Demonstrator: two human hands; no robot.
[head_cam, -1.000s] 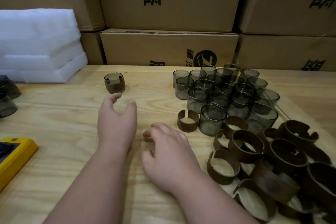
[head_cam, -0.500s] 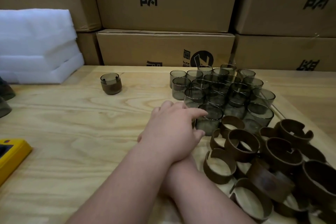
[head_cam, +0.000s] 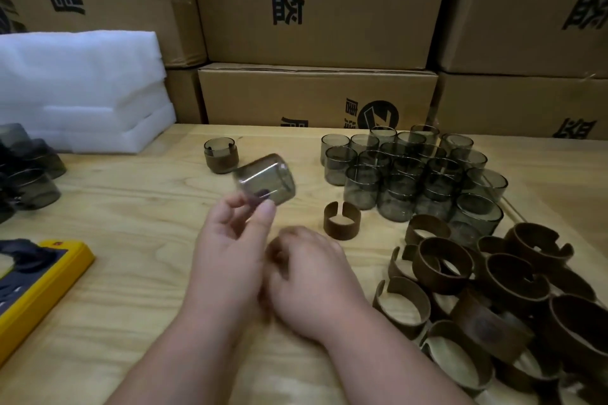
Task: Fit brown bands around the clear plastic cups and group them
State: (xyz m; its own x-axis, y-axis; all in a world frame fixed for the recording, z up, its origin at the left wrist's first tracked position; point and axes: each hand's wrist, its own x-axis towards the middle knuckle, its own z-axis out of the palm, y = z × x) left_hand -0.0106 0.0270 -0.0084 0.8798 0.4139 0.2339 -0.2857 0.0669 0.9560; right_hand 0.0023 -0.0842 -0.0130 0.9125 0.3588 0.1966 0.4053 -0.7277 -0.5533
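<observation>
The cup, tilted on its side, is off the table, pinched at its rim by the left hand near centre. The right hand, just at its 4 o'clock, is blurred with fingers curled; whether it grasps anything I cannot tell. One band lies at the cup's 4 o'clock. A banded cup stands at 11 o'clock, bare cups at 3, the band pile at 5.
</observation>
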